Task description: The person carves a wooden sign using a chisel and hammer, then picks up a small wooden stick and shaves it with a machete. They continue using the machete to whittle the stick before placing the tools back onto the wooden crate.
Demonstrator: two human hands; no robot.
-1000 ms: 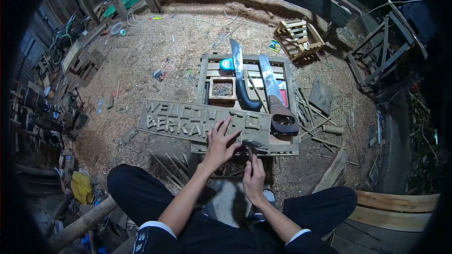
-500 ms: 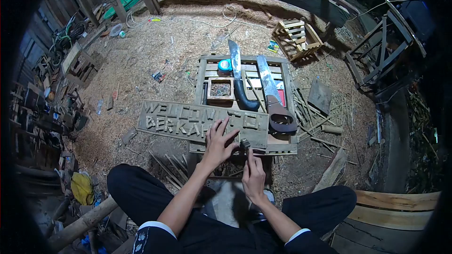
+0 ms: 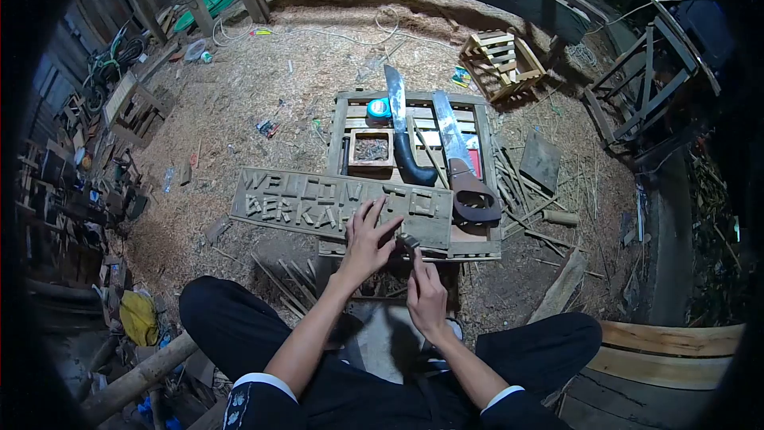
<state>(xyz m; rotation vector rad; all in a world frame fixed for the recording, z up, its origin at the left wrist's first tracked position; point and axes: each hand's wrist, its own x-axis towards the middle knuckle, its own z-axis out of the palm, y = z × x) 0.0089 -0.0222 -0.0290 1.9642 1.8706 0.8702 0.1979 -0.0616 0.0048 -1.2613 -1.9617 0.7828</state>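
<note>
A long wooden sign board (image 3: 306, 227) lies slanted across a slatted wooden table (image 3: 338, 131), bearing raised stick letters that read "WELCOM", further letters and "BERKAH". My left hand (image 3: 366, 243) rests on its lower middle, fingers spread over the lettering. Between its thumb and index finger there is a gap; any small piece there is too fine to make out. My right hand (image 3: 428, 299) is wrapped round the handle of a hammer (image 3: 410, 242). The hammer's head is at the board's lower edge, just right of my left thumb.
On the table beyond the board are a box of small nails (image 3: 371, 148), a blue tape measure (image 3: 379, 108), a machete (image 3: 406, 143) and a handsaw (image 3: 461, 151). Sticks (image 3: 513, 179) lie at right. A wooden crate (image 3: 501, 66) stands behind, on ground strewn with shavings.
The hammer head has shifted slightly left and up, and my right hand has moved with it. My left hand stays nearly in place on the board.
</note>
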